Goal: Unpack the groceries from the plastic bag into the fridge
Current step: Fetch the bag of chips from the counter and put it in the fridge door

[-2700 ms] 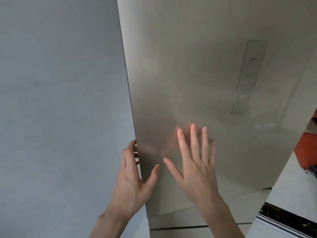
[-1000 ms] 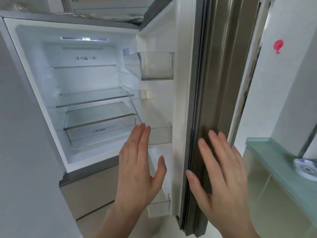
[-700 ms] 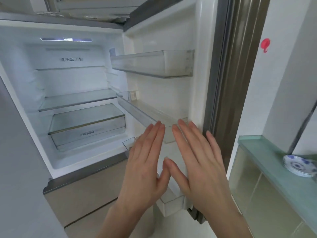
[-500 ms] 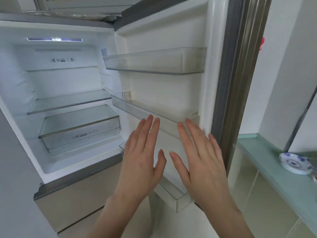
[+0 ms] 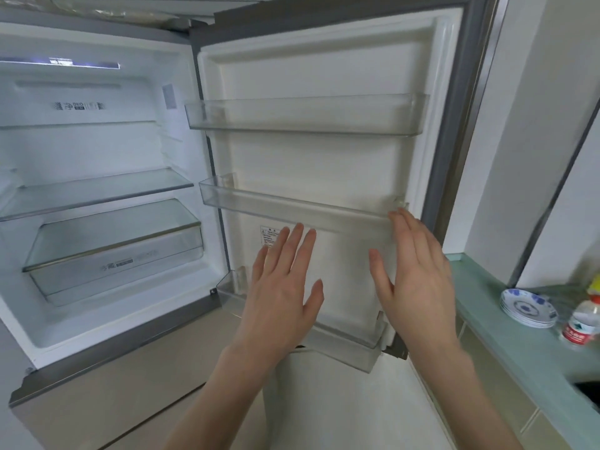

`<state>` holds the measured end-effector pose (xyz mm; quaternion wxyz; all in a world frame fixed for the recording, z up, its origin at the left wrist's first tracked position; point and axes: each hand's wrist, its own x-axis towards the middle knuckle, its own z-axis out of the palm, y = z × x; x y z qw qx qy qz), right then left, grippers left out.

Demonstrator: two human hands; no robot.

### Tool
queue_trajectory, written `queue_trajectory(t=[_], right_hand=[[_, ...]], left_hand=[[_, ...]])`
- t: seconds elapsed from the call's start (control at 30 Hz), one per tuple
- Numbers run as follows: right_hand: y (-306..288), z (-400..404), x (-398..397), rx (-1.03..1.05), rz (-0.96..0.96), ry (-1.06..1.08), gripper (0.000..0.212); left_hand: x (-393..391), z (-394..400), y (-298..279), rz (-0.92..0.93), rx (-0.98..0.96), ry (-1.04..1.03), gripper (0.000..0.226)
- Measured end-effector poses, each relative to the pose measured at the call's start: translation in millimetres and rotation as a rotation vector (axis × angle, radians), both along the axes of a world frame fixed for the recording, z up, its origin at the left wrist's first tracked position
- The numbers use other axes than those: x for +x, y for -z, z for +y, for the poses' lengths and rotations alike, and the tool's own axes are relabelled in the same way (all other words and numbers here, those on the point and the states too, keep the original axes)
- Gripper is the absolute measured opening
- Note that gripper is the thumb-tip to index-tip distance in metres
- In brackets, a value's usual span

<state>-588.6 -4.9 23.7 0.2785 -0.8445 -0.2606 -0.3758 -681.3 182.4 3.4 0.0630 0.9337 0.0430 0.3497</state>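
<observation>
While both grips hang flat-fingered and empty, left hand (image 5: 282,287) and right hand (image 5: 415,280) before the fridge door (image 5: 324,164), fridge (image 5: 97,177) stands bare; no plastic bag in view, so direction unknowable.

Little print is readable; a dark strip (image 5: 61,62) at the top edge of the fridge (image 5: 97,151) interior carries white letters too blurred to read; the back-wall logo (image 5: 79,106), drawer-front label (image 5: 120,263), door sticker (image 5: 269,237) and water bottle's red label (image 5: 574,332) are illegible.
</observation>
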Motion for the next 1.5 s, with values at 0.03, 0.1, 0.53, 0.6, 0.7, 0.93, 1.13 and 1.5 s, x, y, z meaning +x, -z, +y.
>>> queue_trajectory(t=[0.03,0.1,0.53,0.6,0.7,0.93,1.13,1.5], right_hand=[[0,0,4,-0.001,-0.005,0.022,0.059],[-1,1,10,-0.004,-0.015,0.07,0.059],[16,23,-44,-0.17,0.018,0.356,0.07],[22,29,-66,-0.177,0.009,0.377,0.067],[32,29,-95,-0.19,0.016,0.443,0.065],[54,-17,-156,-0.168,0.101,0.66,0.062],[63,-78,-203,-0.15,0.157,0.847,0.063],[75,-230,-292,-0.106,0.169,1.152,0.056]], left_hand=[[2,4,1,0.0,0.007,-0.001,0.069],[4,13,2,0.0,0.029,0.005,0.068],[-2,80,6,0.008,0.057,0.119,0.065],[-3,82,10,-0.01,0.053,0.156,0.064],[-3,78,21,-0.028,0.04,0.242,0.064],[-3,25,45,0.005,-0.015,0.489,0.063],[-9,-49,49,0.01,-0.035,0.67,0.063],[-40,-251,58,0.007,-0.044,1.022,0.058]])
